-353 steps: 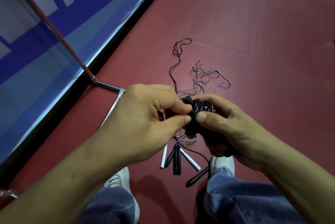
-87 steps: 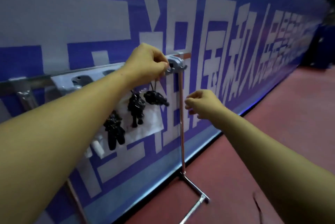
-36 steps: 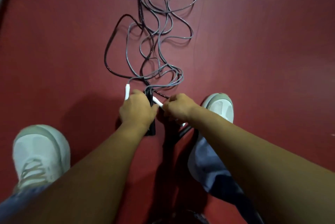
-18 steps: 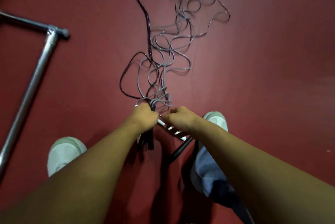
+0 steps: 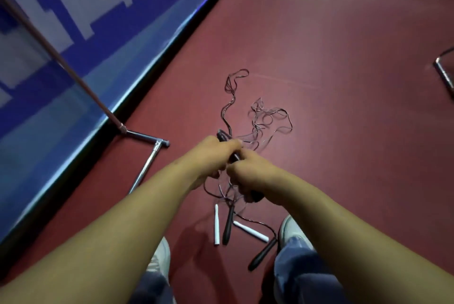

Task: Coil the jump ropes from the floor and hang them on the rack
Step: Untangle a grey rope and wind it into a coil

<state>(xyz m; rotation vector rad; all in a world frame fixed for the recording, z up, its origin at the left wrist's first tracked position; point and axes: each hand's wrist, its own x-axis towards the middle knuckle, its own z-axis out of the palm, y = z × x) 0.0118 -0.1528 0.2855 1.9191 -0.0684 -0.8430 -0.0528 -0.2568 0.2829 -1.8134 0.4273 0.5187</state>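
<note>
My left hand [image 5: 213, 153] and my right hand [image 5: 248, 173] meet above the red floor, both gripping the black handles of one jump rope [image 5: 222, 136]; its thin cord hangs below them in loose loops. A tangle of thin cords [image 5: 264, 120] lies on the floor just beyond my hands. Below my hands lie two white handles [image 5: 216, 227] [image 5: 250, 230] and two black handles [image 5: 228, 225] [image 5: 262, 254]. Only the rack's foot [image 5: 147, 137] and slanted pole [image 5: 61, 62] show at the left.
A blue banner wall with white characters [image 5: 81, 16] runs along the left. My white shoes [image 5: 161, 259] [image 5: 291, 228] flank the loose handles. Another metal foot [image 5: 443, 73] shows at the right edge.
I have straightened up and lifted one black-handled rope off the floor with both hands. The view has swung up from the floor, showing the banner and rack foot again.
</note>
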